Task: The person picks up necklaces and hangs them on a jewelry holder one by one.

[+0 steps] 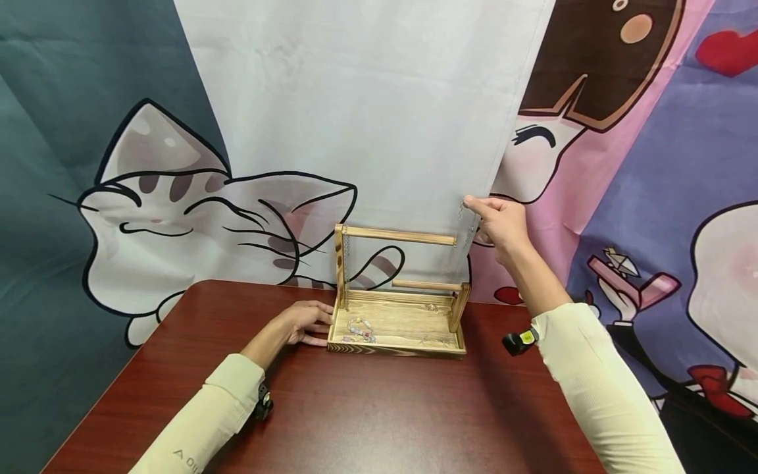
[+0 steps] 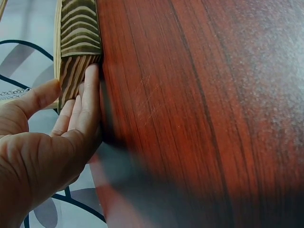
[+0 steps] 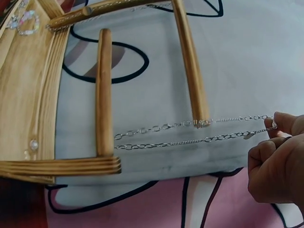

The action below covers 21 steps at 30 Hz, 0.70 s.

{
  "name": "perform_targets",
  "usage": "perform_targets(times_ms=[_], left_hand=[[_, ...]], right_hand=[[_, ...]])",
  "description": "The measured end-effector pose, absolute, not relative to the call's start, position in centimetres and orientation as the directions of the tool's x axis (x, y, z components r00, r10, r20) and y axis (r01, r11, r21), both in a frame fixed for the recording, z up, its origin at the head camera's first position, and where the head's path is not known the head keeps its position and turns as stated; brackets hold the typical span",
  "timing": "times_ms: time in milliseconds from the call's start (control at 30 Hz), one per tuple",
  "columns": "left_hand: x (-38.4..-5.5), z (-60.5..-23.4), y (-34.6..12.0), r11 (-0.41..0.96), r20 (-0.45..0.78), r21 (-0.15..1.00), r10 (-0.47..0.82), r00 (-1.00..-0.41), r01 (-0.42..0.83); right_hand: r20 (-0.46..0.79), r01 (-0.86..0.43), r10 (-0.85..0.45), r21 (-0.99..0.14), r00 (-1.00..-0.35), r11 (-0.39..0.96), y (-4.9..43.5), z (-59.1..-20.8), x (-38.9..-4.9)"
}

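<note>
A wooden jewelry stand (image 1: 398,353) with a shallow tray and two horizontal bars sits on the table. My left hand (image 1: 308,322) touches the tray's left end; in the left wrist view its fingers lie nearly straight along the side, thumb at the rim. My right hand (image 1: 503,226) is raised beyond the upper bar's right end. Its thumb and forefinger pinch a silver chain necklace (image 3: 228,137), whose two strands stretch toward the lower bar (image 3: 103,95). One strand passes beside the upper bar's (image 3: 190,66) tip, where some links bunch; whether they are hooked is unclear.
A beaded bracelet (image 1: 360,328) lies in the tray's left part, with small jewelry pieces (image 1: 431,307) at the back right. Another chain (image 1: 347,263) hangs by the left post. Behind the reddish-brown table (image 1: 379,415) hangs a cartoon-printed cloth (image 1: 379,99).
</note>
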<state>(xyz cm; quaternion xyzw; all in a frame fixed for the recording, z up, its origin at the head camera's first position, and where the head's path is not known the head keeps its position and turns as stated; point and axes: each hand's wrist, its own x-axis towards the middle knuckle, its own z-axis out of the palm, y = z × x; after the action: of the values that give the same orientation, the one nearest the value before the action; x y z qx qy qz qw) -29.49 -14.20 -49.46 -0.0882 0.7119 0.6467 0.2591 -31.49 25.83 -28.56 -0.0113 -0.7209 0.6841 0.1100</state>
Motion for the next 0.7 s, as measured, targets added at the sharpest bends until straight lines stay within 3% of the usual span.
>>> perform_targets(times_ms=[700], left_hand=[[-29.2, -49.3, -14.2, 0.153, -0.481, 0.876, 0.220, -0.849, -0.457]], right_hand=[[0.093, -0.067, 0.176, -0.987, -0.980, 0.146, 25.3, -30.2, -31.9]])
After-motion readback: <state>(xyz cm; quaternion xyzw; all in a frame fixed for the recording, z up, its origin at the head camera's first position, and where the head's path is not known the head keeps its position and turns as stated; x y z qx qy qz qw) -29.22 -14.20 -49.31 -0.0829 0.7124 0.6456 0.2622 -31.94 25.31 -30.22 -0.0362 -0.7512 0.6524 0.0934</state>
